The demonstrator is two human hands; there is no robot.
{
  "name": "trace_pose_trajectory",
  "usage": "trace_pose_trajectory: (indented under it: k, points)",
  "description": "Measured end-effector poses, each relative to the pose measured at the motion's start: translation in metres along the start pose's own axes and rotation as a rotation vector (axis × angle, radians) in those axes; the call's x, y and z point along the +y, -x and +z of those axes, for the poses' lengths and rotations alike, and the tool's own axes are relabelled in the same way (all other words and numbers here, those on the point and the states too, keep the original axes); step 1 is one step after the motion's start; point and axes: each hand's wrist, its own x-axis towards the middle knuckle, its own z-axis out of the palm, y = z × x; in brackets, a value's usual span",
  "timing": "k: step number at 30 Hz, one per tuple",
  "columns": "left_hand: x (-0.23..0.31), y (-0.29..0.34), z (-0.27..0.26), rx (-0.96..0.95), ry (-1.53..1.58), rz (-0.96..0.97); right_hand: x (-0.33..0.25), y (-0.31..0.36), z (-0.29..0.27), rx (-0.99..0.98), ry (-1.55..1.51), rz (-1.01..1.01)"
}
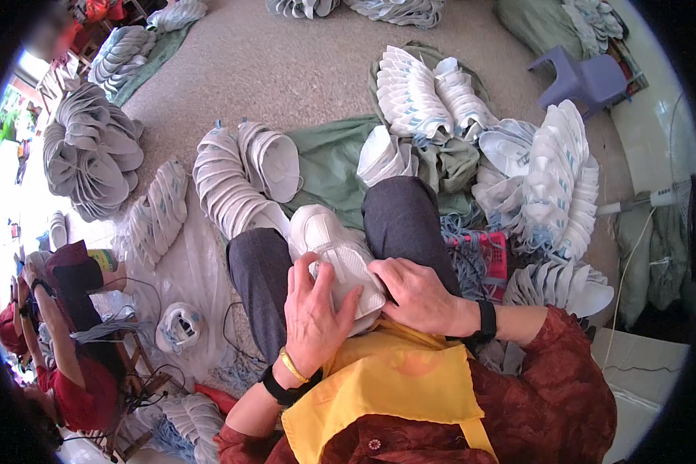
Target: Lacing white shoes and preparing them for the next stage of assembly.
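Observation:
A white shoe upper [317, 226] rests between my knees, its rounded toe pointing away from me. My left hand [313, 313] lies over its left side, with bent fingers on top and the thumb stretched toward the middle, holding it. At the opposite side, my right hand [419, 294] pinches the near right edge of the upper between thumb and curled fingers. Part of the near end is hidden by my hands. A yellow apron [387, 379] covers my lap just below.
Nested rows of white uppers [228, 182] lie ahead on a green cloth [329, 158]. More stacks [561, 182] stand at the right, beside a pink basket [487, 267] with blue-grey laces. A purple stool [584, 77] is at the far right. A co-worker in red [85, 387] sits at left.

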Motion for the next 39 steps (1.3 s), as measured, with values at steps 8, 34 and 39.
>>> trace_pose_trajectory:
  k: [8,34,39]
  points:
    - [-0.007,-0.005,0.008,-0.033,-0.048,0.165,0.010,0.002,0.002,0.060,-0.126,-0.047]
    - [-0.022,0.006,0.002,0.024,-0.012,0.111,-0.003,0.002,-0.001,-0.026,0.079,-0.248]
    - [-0.022,0.011,0.002,0.029,-0.073,0.074,-0.005,0.000,0.009,-0.001,0.186,-0.300]
